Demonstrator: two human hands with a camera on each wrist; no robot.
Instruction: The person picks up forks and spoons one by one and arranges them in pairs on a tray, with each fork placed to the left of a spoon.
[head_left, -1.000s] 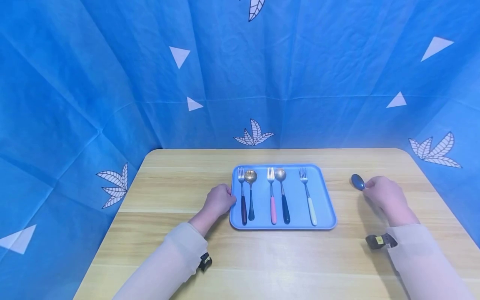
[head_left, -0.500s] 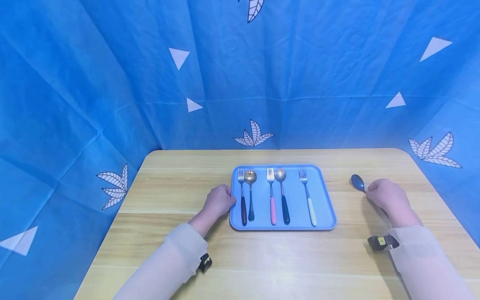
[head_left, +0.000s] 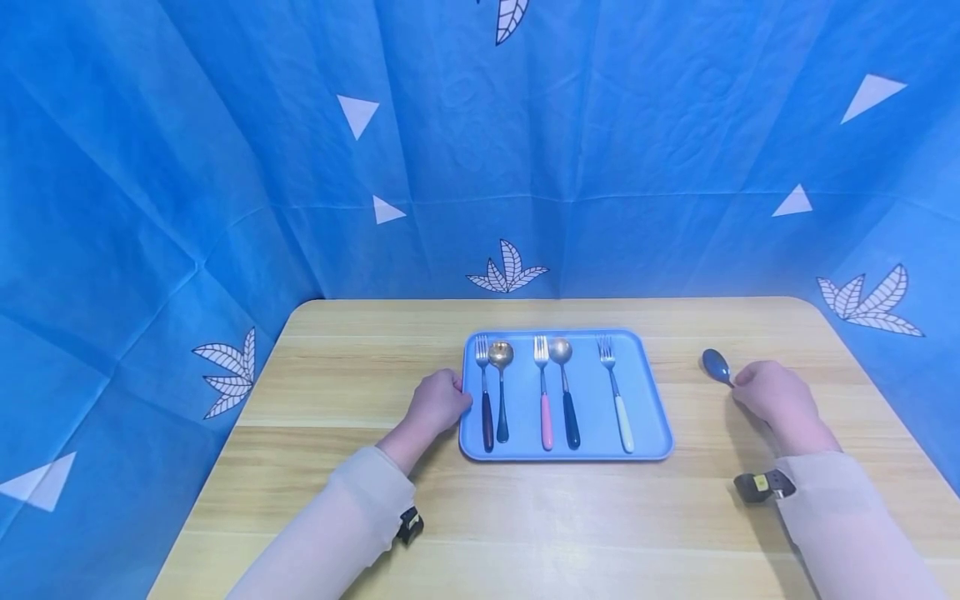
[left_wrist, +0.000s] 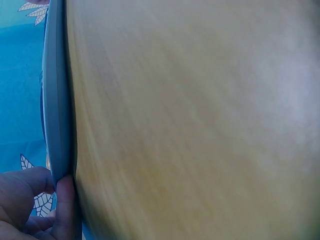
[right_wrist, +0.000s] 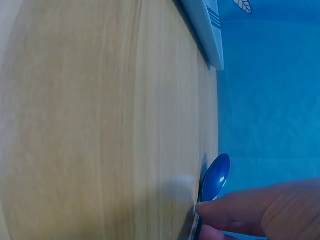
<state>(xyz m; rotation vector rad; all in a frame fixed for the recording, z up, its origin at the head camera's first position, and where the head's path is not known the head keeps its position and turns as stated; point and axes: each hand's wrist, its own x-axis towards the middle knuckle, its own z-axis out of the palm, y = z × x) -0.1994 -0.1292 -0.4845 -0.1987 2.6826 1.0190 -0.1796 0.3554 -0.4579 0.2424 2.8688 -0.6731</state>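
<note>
My left hand [head_left: 437, 400] is at the left rim of a blue tray [head_left: 517, 457]. In the left wrist view, thumb and fingers pinch the tray's edge [left_wrist: 60, 100]. Over on the right, my right hand [head_left: 772, 390] holds the handle of a dark spoon [head_left: 716, 365], whose bowl points away to the upper left. The right wrist view shows the spoon's bowl [right_wrist: 216, 176] close to the tabletop, with thumb and finger on the handle. Most of that handle is hidden by the hand.
On the tray lie a dark-handled fork [head_left: 486, 408], a gold spoon [head_left: 501, 354], a pink-handled fork [head_left: 546, 417], a dark-handled spoon [head_left: 571, 417] and a white-handled fork [head_left: 623, 417]. A wooden table [head_left: 570, 533] bears it all. Blue patterned cloth [head_left: 637, 150] hangs behind and at the sides.
My right hand has shifted slightly right and toward me along the spoon, showing a little more of its handle. The left hand and the tray hold still.
</note>
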